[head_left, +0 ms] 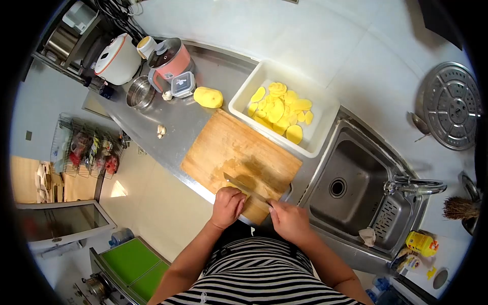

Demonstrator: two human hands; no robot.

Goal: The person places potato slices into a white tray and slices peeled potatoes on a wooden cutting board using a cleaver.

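My right hand (291, 220) is closed round the handle of a kitchen knife (245, 187). Its blade slants up and left across the near part of a wooden cutting board (236, 140). Close beside the blade, my left hand (227, 207) has its fingers curled on a yellow potato piece, mostly hidden by the fingers and the knife. Wet marks darken the board. Beyond it stands a white rectangular tub (322, 127) with many potato slices (277, 109) inside. One whole peeled potato (208, 97) lies by the board's far left corner.
To the right is a steel sink (325, 203) with a faucet (414, 185). Garlic (161, 131), a steel bowl (140, 92), a lidded glass box (183, 84), a pink electric pot (170, 58) and a rice cooker (118, 60) stand on the left counter.
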